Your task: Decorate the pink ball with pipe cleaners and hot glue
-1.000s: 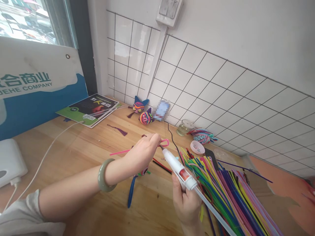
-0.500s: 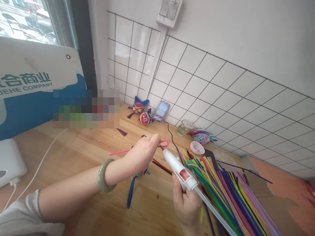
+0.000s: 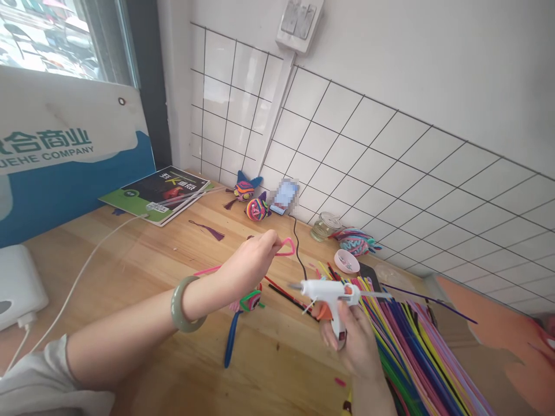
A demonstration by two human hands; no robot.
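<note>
My left hand [image 3: 258, 254] is closed in a pinch on a pink pipe cleaner [image 3: 289, 247]. A bent loop of it sticks out past my fingertips, and its straight tail shows behind my wrist. In my right hand [image 3: 353, 335] is a white hot glue gun [image 3: 332, 292] with an orange trigger, its nozzle pointing left, apart from the loop. A clear glue stick [image 3: 376, 295] juts from its back. Below my left forearm lies a colourful pipe-cleaner figure [image 3: 250, 301] with a blue strip [image 3: 231, 341], partly hidden by the arm.
Many coloured pipe cleaners [image 3: 416, 341] spread over the right of the table. Farther back are two striped figures [image 3: 257, 209], a phone [image 3: 285, 195], a glass jar [image 3: 325, 225], a pink bowl [image 3: 347, 261] and a purple tassel [image 3: 212, 232]. A booklet [image 3: 160, 193] lies at the left.
The glue gun has moved away from the pink loop, down and to the right, and turned to lie nearly level. My left hand has shifted only slightly.
</note>
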